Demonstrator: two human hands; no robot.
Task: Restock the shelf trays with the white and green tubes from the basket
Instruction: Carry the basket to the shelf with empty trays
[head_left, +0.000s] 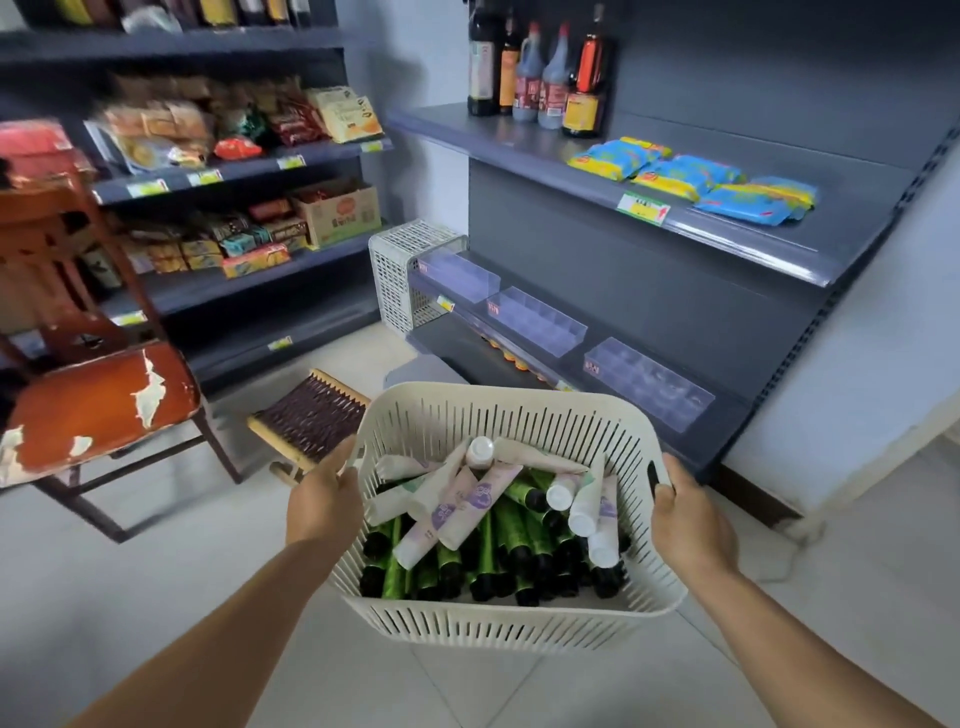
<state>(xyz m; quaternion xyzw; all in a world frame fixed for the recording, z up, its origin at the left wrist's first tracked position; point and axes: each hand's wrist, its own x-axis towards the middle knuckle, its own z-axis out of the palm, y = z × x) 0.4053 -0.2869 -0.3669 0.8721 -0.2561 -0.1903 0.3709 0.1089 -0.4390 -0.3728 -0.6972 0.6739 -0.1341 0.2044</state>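
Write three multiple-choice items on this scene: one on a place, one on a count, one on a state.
1. Where do the white tubes lie?
A. Atop the green tubes
B. In a tray
C. On the chair

2. How many clear trays stand on the lower shelf?
A. One
B. Three
C. Five

3. How is the basket held?
A. Left hand only
B. Both hands, right hand too
C. Set on the floor

Key: 1 A, white tubes top the pile; 2 B, three trays in a row; 3 B, each hand grips a side.

Place: we are standing in a small shop.
Evidence: price-tagged shelves (727, 228) are displaying snack packets (691, 179), sauce bottles (540, 73).
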